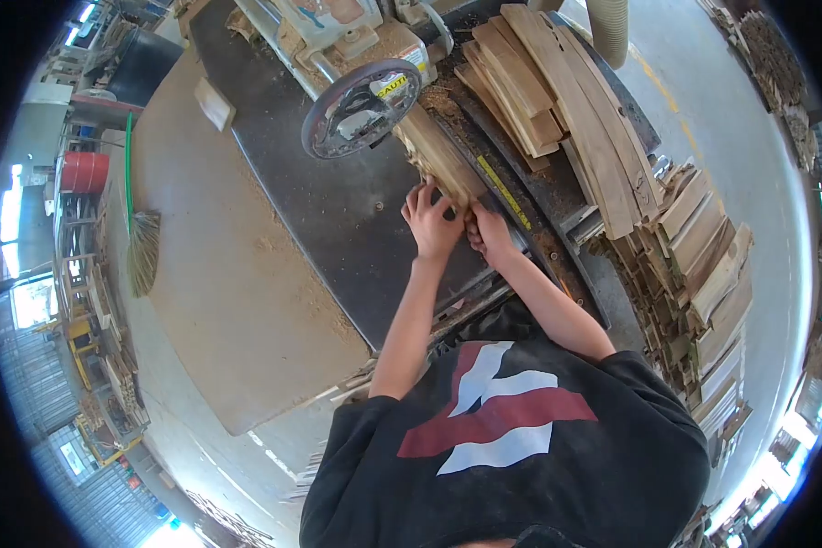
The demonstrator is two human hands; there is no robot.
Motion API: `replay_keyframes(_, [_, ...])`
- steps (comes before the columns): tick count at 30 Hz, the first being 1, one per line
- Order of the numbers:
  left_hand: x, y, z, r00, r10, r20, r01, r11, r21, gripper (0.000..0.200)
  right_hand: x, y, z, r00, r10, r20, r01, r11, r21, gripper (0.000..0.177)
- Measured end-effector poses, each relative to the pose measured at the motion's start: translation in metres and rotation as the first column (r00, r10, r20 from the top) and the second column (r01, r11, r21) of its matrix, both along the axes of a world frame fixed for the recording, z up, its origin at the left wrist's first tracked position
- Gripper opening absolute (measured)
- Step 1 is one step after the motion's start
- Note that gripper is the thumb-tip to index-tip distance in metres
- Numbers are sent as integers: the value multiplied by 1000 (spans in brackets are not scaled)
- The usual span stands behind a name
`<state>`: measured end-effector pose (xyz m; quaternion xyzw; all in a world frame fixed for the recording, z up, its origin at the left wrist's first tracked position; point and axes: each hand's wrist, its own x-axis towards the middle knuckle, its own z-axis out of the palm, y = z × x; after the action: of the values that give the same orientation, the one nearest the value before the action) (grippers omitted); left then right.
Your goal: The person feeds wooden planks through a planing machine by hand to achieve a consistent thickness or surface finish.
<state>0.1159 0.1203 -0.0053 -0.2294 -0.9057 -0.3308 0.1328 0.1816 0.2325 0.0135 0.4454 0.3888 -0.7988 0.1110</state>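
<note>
A rough-edged wooden board (440,157) lies on the dark machine table (338,219), its far end running beneath the machine head. My left hand (432,224) is at the board's near left side, fingers bent over its edge and thumb curved toward its end. Close beside it, my right hand (490,235) has its fingers curled at the board's near right corner. Part of both grips is hidden by the hands. Right of the board runs a dark curved guide (484,164) with a yellow strip (503,191).
A handwheel (362,109) juts over the table. Curved planks (584,119) are piled to the right, with stacked wood offcuts (694,247) nearer me. A brown side panel (219,274) adjoins the left, holding a small wood block (214,104). A broom (143,251) stands beyond.
</note>
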Motion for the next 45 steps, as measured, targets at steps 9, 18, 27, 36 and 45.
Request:
replay_keyframes(9, [-81, 10, -8, 990, 143, -20, -141, 986, 86, 27, -17, -24, -6, 985, 99, -143, -41, 932, 360, 51])
replay_keyframes(18, [-116, 32, -8, 837, 522, 162, -547, 797, 258, 16, -25, -5, 1, 974, 214, -79, -197, 964, 180, 58])
replay_keyframes(27, [-140, -146, 0, 854, 481, -200, -448, 874, 190, 10, -21, -21, 11, 953, 287, -97, -229, 894, 386, 54])
replay_keyframes(36, [-111, -373, 7, 517, 747, 417, -793, 601, -94, 66, -19, -19, 9, 933, 337, -127, -257, 870, 421, 50])
replay_keyframes(45, [29, -263, 55, 618, -655, 434, -723, -258, 641, 75, -9, -19, 11, 903, 388, -186, -259, 835, 486, 47])
